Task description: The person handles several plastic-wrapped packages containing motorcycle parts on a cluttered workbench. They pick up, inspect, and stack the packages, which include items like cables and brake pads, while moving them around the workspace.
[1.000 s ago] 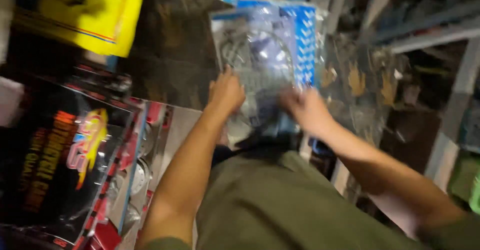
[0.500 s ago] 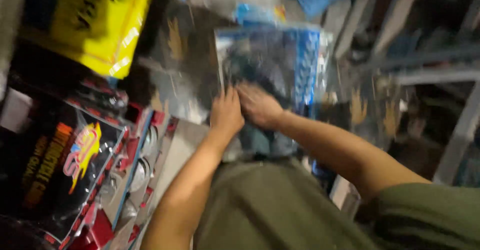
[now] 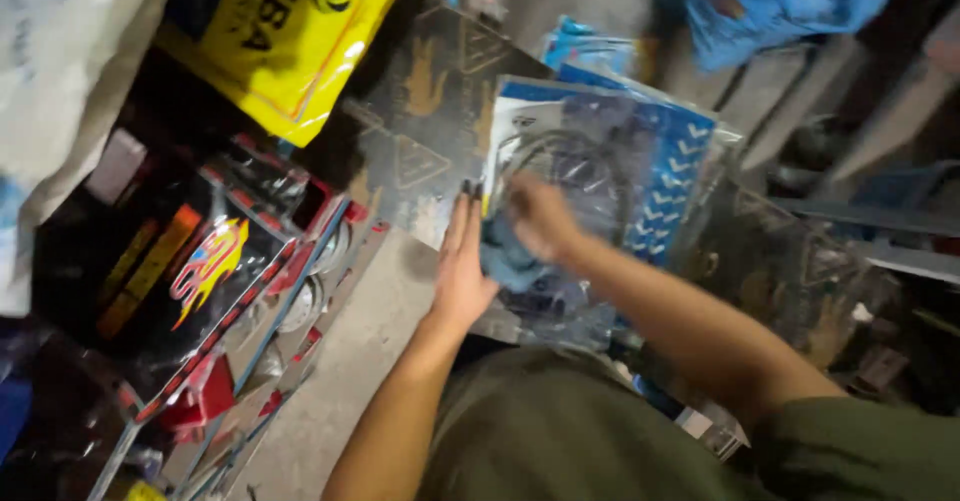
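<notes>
Clear plastic packet [image 3: 590, 191] with blue chevron edging lies atop a stack before the person. Left hand [image 3: 462, 271] rests flat, fingers spread, on its edge; right hand [image 3: 537, 216] presses a blue cloth [image 3: 505, 259] onto it, apparently mid-wipe; continuing needs the packet steadied.

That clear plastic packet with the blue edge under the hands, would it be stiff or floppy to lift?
The packet is probably floppy: its clear film looks wrinkled. The glossy film may be slippery. It seems light, as the left hand steadies its edge while the right hand presses a blue cloth on it.
</notes>
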